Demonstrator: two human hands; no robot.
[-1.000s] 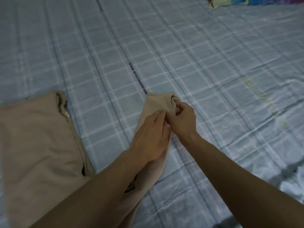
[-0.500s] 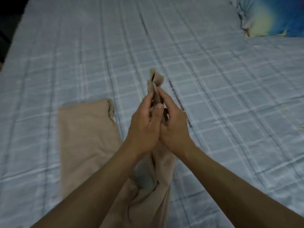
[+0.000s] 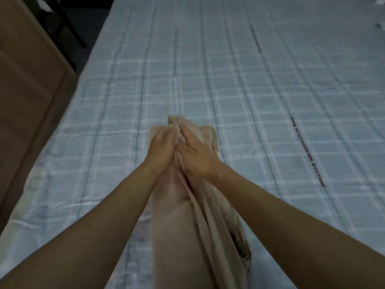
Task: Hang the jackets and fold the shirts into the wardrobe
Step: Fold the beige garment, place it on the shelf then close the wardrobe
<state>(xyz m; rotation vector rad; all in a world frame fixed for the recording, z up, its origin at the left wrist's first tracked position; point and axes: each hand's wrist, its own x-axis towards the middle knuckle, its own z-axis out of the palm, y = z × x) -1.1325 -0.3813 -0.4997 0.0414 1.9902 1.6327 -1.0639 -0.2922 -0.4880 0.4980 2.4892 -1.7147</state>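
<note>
Beige cloth (image 3: 200,215), a garment of a kind that cannot be told, is held up over the bed (image 3: 239,84) by both hands, and it hangs down in long folds toward the bottom edge of the view. The left hand (image 3: 161,150) is closed on the upper left part of the bunched top end, with its fingers (image 3: 161,133) curled into the cloth. The right hand (image 3: 196,158) is pressed close beside it, and its fingers (image 3: 188,135) are laid together along the cloth and are clamped on a fold. The two hands are touching each other. The bed is covered by a pale blue checked sheet (image 3: 125,122) with a line of dark print at the right. Brown wooden furniture (image 3: 27,90) is seen just beside the bed at the left edge.
</note>
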